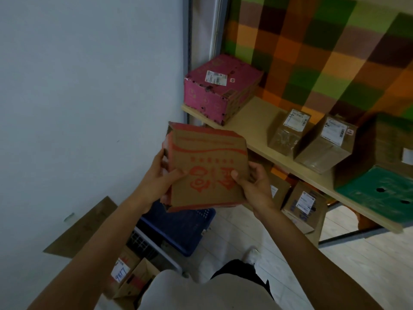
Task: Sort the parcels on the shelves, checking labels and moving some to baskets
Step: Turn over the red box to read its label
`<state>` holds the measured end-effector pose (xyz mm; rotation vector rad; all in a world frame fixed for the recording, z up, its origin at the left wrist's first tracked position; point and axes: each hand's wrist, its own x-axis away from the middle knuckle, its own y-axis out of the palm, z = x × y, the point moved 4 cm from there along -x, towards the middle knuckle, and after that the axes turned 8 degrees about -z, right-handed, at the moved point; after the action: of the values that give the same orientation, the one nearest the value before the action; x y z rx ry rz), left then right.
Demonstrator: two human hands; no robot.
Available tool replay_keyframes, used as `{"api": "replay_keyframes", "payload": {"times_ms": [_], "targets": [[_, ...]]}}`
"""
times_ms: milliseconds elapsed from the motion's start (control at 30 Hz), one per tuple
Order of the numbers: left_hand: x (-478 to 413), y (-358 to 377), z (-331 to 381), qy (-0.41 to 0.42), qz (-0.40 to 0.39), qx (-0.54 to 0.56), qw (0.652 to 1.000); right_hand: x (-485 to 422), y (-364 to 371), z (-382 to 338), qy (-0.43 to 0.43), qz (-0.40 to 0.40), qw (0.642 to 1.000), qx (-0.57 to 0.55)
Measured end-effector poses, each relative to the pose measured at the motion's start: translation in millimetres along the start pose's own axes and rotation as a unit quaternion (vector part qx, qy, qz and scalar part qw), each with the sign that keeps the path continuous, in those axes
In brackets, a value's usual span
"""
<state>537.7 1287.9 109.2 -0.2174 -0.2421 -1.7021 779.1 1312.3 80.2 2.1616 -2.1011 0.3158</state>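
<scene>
A parcel held up for label checking
The red-printed carton (206, 168) is gripped at both sides by the left hand (159, 175) and right hand (252, 182), above the blue basket (190, 229), apparently so its faces can be read

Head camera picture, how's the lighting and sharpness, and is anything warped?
Head view: dim, flat indoor light, no glare; red print on the held cardboard box is soft; labels on the pink box and brown parcels are too blurred to read; the wide-angle lens slants the shelf and stretches the green box.
</scene>
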Motion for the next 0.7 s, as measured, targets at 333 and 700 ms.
{"api": "replay_keyframes", "payload": {"times_ms": [333,700], "targets": [[0,-23,-16,-0.046,-0.017,0.018,0.999,-1,2,-12,0.041,-0.050,0.998,-0.022],[1,-15,-34,-0.036,-0.028,0.063,0.997,5,12,-3,0.069,-0.115,0.991,-0.011]]}}
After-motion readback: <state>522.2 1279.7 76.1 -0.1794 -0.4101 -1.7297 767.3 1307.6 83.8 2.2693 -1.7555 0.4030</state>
